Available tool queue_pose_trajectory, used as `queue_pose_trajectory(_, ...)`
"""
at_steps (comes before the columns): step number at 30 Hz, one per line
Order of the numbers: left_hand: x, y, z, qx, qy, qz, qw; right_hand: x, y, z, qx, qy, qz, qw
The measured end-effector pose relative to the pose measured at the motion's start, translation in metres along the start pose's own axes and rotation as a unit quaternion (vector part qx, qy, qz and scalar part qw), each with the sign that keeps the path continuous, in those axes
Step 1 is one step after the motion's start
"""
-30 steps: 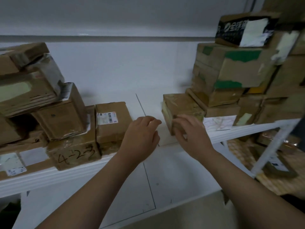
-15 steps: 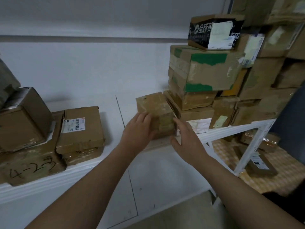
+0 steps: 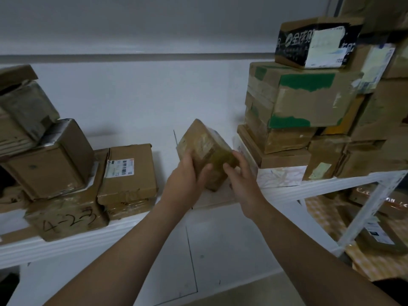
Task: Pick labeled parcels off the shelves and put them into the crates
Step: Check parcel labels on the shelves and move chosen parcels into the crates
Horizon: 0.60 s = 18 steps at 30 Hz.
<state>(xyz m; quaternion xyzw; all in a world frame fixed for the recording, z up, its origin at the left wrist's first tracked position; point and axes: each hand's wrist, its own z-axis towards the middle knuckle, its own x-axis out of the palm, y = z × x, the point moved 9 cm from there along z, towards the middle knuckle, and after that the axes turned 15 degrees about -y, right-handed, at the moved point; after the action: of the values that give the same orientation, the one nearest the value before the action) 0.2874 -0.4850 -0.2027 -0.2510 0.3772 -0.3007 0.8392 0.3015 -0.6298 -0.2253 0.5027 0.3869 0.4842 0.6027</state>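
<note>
A small brown taped parcel [image 3: 204,149] is tilted up off the white shelf [image 3: 309,191], one corner pointing down. My left hand [image 3: 187,180] grips its left side with the thumb across the front face. Around its right side curl the fingers of my right hand [image 3: 240,175]. No crate is in view.
To the left lie a labelled flat box [image 3: 130,171] and a box marked 4-23 [image 3: 68,219] under more stacked boxes. A tall stack with a green-taped box [image 3: 302,98] stands close on the right. A white shelf post [image 3: 366,208] and lower parcels sit at the far right.
Both hands have closed on the small parcel, lifted it off the shelf and tipped it up, away from the right stack. The view has shifted a little.
</note>
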Motion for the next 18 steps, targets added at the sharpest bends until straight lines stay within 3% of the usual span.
queue_pose_trajectory(5,-0.008,0.005,0.017,-0.09,0.007,-0.045,0.995,0.014,0.016,-0.009,-0.079,0.01,-0.016,0.997)
queue_pose_trajectory(7,-0.015,0.014,0.018,-0.114,-0.016,-0.03,0.993,0.015,0.026,-0.018,-0.115,0.008,0.02,0.993)
queue_pose_trajectory(11,-0.026,0.021,0.011,-0.17,-0.066,-0.098,0.978,0.016,0.031,-0.031,-0.104,0.019,0.142,0.984)
queue_pose_trajectory(13,-0.034,0.024,0.01,-0.186,-0.091,-0.075,0.975,0.021,0.036,-0.037,-0.112,0.048,0.158,0.98)
queue_pose_trajectory(16,-0.042,0.031,0.011,-0.19,-0.1,-0.084,0.973,0.023,0.036,-0.038,-0.1,0.057,0.131,0.985)
queue_pose_trajectory(18,-0.048,0.03,0.008,-0.179,-0.115,-0.164,0.963,0.015,0.035,-0.031,-0.114,0.01,0.067,0.991)
